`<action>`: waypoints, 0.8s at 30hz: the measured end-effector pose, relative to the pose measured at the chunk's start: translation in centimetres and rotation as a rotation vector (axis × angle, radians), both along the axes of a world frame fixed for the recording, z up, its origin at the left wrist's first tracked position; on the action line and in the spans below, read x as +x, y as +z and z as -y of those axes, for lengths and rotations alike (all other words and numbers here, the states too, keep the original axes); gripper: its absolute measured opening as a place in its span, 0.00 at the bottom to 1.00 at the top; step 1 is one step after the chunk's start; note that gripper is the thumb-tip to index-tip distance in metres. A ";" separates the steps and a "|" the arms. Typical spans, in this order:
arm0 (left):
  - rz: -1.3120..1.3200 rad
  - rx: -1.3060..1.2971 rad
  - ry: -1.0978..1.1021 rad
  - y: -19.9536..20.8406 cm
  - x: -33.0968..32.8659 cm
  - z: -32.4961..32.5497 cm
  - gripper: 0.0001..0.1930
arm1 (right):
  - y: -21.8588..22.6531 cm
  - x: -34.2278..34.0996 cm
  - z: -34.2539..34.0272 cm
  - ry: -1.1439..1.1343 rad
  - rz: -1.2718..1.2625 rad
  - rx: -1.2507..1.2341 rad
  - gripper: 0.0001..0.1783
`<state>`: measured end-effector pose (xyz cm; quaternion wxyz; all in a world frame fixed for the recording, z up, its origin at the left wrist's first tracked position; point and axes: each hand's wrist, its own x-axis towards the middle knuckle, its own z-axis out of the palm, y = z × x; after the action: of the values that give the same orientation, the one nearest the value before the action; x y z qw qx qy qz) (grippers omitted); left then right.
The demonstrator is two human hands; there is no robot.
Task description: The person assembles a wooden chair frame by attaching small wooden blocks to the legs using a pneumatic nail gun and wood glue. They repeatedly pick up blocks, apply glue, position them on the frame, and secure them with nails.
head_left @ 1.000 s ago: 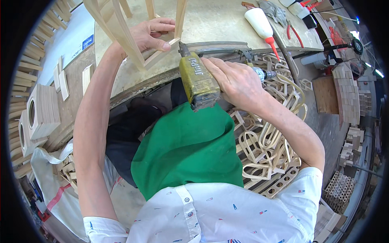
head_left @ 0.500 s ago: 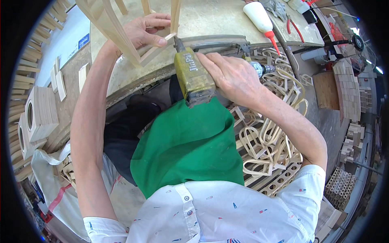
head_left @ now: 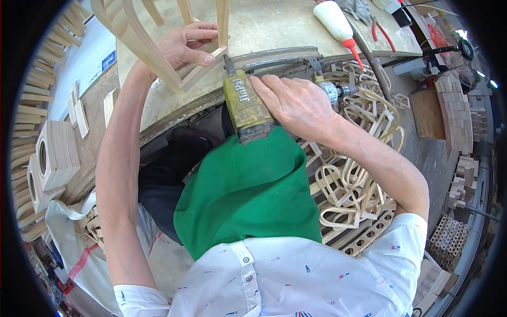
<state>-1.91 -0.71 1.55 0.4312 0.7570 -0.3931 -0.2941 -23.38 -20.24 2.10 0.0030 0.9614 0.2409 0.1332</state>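
Observation:
At the workbench's front edge, my left hand (head_left: 182,50) grips a pale wooden frame (head_left: 203,70) with long slanting legs, its thumb lying along the short lower rail. My right hand (head_left: 296,103) is wrapped round the handle of a yellow nail gun (head_left: 247,108), whose body hides part of that grip. The gun's narrow metal nose points away from me at the rail's right end, beside an upright leg. Whether the nose touches the wood, I cannot tell.
On the workbench (head_left: 269,31) are a white glue bottle (head_left: 332,21) with a red nozzle and red-handled pliers (head_left: 383,37). Looped wooden pieces (head_left: 351,174) pile up at my right. Stacked wooden blocks with round holes (head_left: 55,153) stand at left, near a white sack (head_left: 68,227).
The nail gun's nose has dropped slightly toward me from the frame's corner. Both hands keep their grips, and the whole view has shifted a little.

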 end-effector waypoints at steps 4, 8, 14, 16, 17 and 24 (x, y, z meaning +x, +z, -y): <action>-0.086 -0.059 -0.025 -0.4 0.1 0.1 0.30 | 0.3 0.3 0.5 0.028 0.069 0.032 0.24; -0.118 -0.157 -0.047 -1.2 0.4 -0.4 0.27 | 4.4 0.8 2.0 -0.053 0.000 0.248 0.24; -0.083 -0.164 0.361 2.0 -3.7 -3.7 0.20 | 10.1 5.8 6.1 -0.574 -0.241 0.773 0.18; 0.027 -0.076 0.434 2.3 -4.0 -6.2 0.18 | 8.2 7.3 8.4 -0.565 -0.335 1.140 0.19; 0.118 0.010 0.463 2.3 -4.1 -7.6 0.17 | 6.7 7.9 9.6 -0.549 -0.386 1.320 0.19; 0.271 -0.068 0.738 2.2 -3.3 -10.5 0.24 | 0.9 12.7 12.5 -0.676 -0.551 1.613 0.19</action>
<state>-5.17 9.79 3.70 0.4769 0.8647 -0.1574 -0.0037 -10.65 -32.70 3.03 -0.6878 0.6893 -0.2268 0.0190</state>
